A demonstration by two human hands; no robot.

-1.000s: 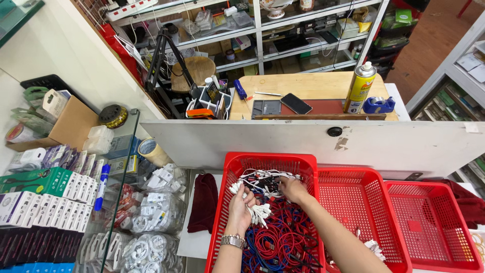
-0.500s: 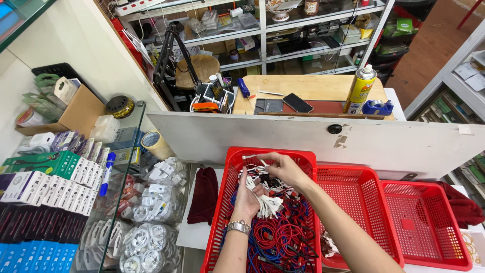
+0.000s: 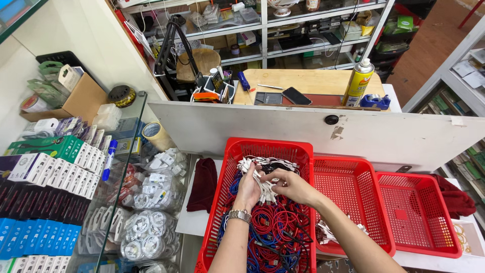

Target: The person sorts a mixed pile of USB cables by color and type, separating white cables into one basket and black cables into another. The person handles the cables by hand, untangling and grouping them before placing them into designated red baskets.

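My left hand (image 3: 248,188), with a metal watch on the wrist, grips a bunch of white cable ends (image 3: 262,186) over the left red basket (image 3: 268,146). My right hand (image 3: 290,185) pinches the same white bunch from the right. Under both hands the basket is full of coiled red, blue and black cables (image 3: 275,227). More white cable ends (image 3: 262,163) lie at the back of the basket.
Two more red baskets (image 3: 353,202) (image 3: 422,212) stand to the right. A dark red cloth (image 3: 203,183) lies left of the baskets. A glass case holds bagged white cables (image 3: 146,222) and small boxes (image 3: 55,167). Behind a white board (image 3: 303,134), a wooden bench carries a spray can (image 3: 357,83) and a phone (image 3: 296,95).
Both hands have come closer together on the white cable ends, and the right hand has shifted down toward the left one. The view has tilted a little.
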